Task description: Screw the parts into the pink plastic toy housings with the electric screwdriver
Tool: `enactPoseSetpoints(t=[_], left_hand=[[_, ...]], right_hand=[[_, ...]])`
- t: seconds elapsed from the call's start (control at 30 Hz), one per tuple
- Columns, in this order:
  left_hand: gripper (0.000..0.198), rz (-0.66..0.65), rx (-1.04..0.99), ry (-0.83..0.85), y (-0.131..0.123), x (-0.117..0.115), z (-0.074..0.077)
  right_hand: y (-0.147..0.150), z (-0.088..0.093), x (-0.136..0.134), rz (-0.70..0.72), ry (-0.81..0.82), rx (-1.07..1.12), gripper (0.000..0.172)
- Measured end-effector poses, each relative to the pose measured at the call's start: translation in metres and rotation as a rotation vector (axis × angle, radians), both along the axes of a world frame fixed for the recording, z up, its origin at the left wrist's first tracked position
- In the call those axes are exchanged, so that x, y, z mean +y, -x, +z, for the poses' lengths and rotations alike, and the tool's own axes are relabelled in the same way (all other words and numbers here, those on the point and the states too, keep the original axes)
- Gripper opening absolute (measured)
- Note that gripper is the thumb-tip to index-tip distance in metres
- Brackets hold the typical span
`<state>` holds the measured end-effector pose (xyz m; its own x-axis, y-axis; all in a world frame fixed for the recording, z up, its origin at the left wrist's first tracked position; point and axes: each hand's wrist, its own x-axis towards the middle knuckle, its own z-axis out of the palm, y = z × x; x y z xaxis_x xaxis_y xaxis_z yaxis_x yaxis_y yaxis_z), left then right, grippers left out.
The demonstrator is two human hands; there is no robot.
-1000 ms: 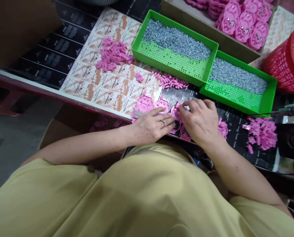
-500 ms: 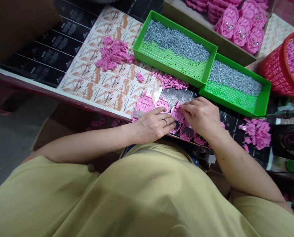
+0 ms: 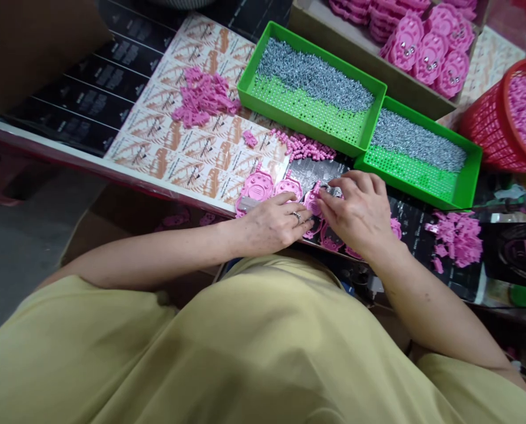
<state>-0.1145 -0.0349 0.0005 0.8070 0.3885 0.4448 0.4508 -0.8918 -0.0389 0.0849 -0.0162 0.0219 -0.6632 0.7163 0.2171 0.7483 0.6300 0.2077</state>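
Observation:
My left hand [image 3: 271, 224] rests at the table's near edge, its fingers laid flat on a round pink plastic shell [image 3: 312, 203]. My right hand [image 3: 360, 213] is curled over the same shell, fingertips pinched together on a small thing I cannot make out. Two more pink shells [image 3: 258, 187] lie just left of my hands. Others peek out under my right hand and wrist [image 3: 333, 238].
Two green trays [image 3: 289, 109] [image 3: 466, 188] hold heaps of small metal screws. Pink small parts lie in piles at left [image 3: 203, 97], centre [image 3: 304, 147] and right [image 3: 457, 238]. A cardboard box of finished pink shells [image 3: 426, 44] and a red basket [image 3: 488, 126] stand behind.
My right hand's fingertips shifted slightly over the pink shell. My left hand stayed put. The view drifted a little.

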Motion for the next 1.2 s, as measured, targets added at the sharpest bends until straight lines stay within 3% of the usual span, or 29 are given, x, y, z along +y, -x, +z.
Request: enactPoseSetpoints(t=[0.2, 0.37, 0.57, 0.93, 1.07, 1.2], left_hand=[[0.024, 0.008, 0.015, 0.017, 0.001, 0.000, -0.005], [0.021, -0.003, 0.008, 0.005, 0.002, 0.000, -0.003], [0.021, -0.013, -0.006, 0.009, 0.001, 0.001, 0.000], [0.019, 0.011, -0.022, 0.027, 0.001, -0.001, -0.004], [0.019, -0.015, 0.010, 0.038, 0.003, 0.002, -0.001], [0.019, -0.016, 0.006, 0.019, 0.003, 0.004, 0.000]], right_hand=[[0.001, 0.001, 0.003, 0.097, -0.046, -0.083, 0.023], [-0.009, 0.002, 0.016, 0.116, 0.020, -0.034, 0.024], [-0.008, -0.006, 0.000, 0.107, -0.063, 0.001, 0.030], [-0.021, -0.012, 0.024, 0.261, -0.107, 0.105, 0.014], [-0.020, -0.011, 0.032, 0.168, 0.059, 0.155, 0.015], [-0.016, -0.003, 0.035, 0.054, 0.266, 0.039, 0.019]])
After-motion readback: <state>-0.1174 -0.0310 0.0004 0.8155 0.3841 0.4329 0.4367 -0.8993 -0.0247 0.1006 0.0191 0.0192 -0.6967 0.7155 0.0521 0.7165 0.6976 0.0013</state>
